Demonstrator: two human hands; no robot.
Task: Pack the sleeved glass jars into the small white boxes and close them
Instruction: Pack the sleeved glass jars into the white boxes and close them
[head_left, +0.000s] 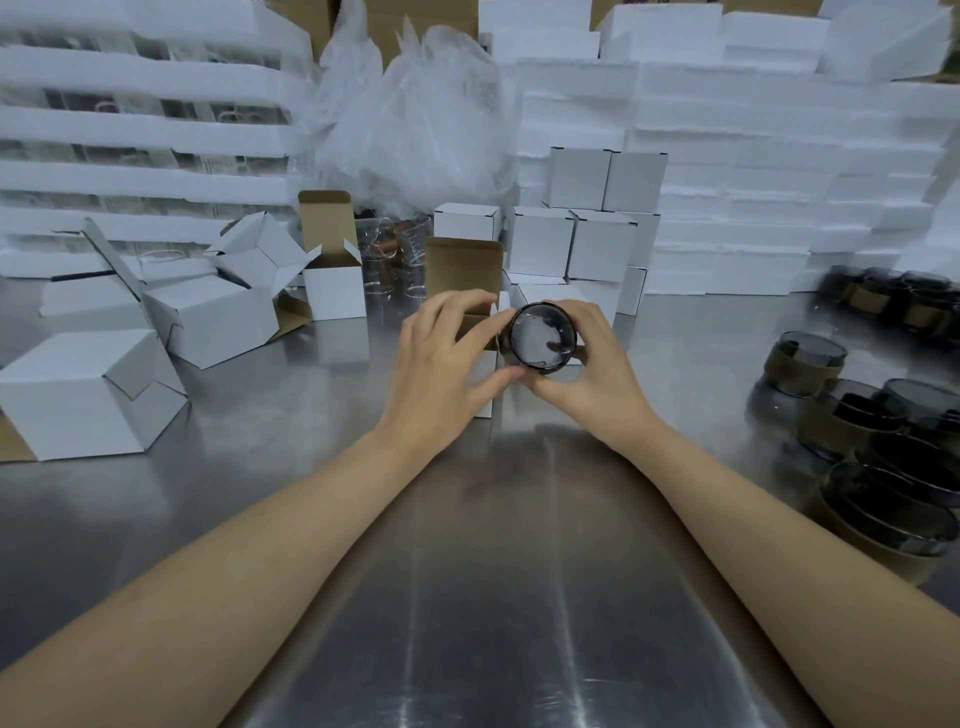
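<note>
My right hand (592, 374) grips a dark glass jar (540, 338), tipped so its round base faces me, at the mouth of a small white box (485, 376) in the middle of the steel table. That box stands open, its brown-lined lid flap (462, 267) raised behind. My left hand (444, 364) holds the box from the left, thumb and fingertips reaching to the jar's rim. Most of the box is hidden behind my left hand.
Several sleeved dark jars (852, 415) crowd the right table edge. Open and half-folded white boxes (208, 312) lie at the left, closed ones (571, 228) are stacked behind. Clear glasses (392, 260), a plastic bag and white foam stacks (779, 182) fill the back.
</note>
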